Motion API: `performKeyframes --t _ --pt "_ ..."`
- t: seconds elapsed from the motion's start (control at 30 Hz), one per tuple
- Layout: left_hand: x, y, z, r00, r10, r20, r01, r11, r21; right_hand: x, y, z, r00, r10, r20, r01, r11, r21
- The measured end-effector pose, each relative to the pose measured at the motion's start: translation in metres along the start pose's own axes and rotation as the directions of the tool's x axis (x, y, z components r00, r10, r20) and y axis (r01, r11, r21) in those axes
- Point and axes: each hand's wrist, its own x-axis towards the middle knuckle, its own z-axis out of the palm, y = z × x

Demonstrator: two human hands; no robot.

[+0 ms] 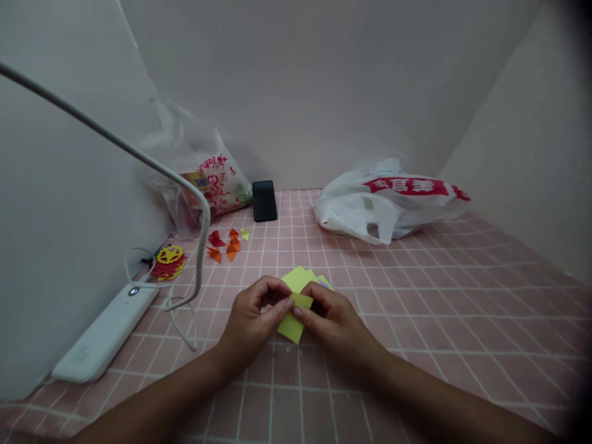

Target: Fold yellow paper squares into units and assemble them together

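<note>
My left hand (258,310) and my right hand (333,313) meet at the middle of the tabletop, thumbs and fingers pinching a small piece of yellow paper (301,300) between them. Beneath it and beyond my fingers lie more yellow paper squares (296,279), fanned out, with a bit of purple showing at the right edge. One yellow corner sticks out below my thumbs. My fingers hide part of the held paper, so its exact folds cannot be made out.
Small folded paper figures (231,248) in orange, red and yellow stand left of centre. Behind them are a black phone (264,201) and a filled plastic bag (217,179). Another white bag (393,200) lies right. A white power strip (108,330), cable (202,246) and yellow-red cutouts (169,262) are left.
</note>
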Motion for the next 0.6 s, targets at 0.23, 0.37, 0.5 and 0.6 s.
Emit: performKeyframes --t 0.23,0.37,0.5,0.6 --pt "0.0007 0.0008 0.0013 1.000 0.030 -0.006 -0.030 1.000 0.005 -0.0008 0.0002 -0.0003 1.000 -0.012 0.005 0.012 1.000 -0.019" --pt "0.0011 0.0008 0.0009 1.000 0.029 -0.007 -0.029 0.999 0.025 -0.0003 -0.0018 0.0000 1.000 -0.012 0.000 0.012 1.000 -0.026" --pt "0.0016 0.0017 0.0011 1.000 0.029 -0.006 -0.028 0.999 0.032 -0.0002 -0.0025 -0.0001 1.000 -0.010 0.006 0.010 1.000 -0.029" --pt "0.0017 0.0026 0.0013 1.000 0.030 -0.001 -0.030 0.999 0.026 -0.0006 -0.0016 -0.0006 1.000 -0.013 0.003 0.013 0.999 -0.039"
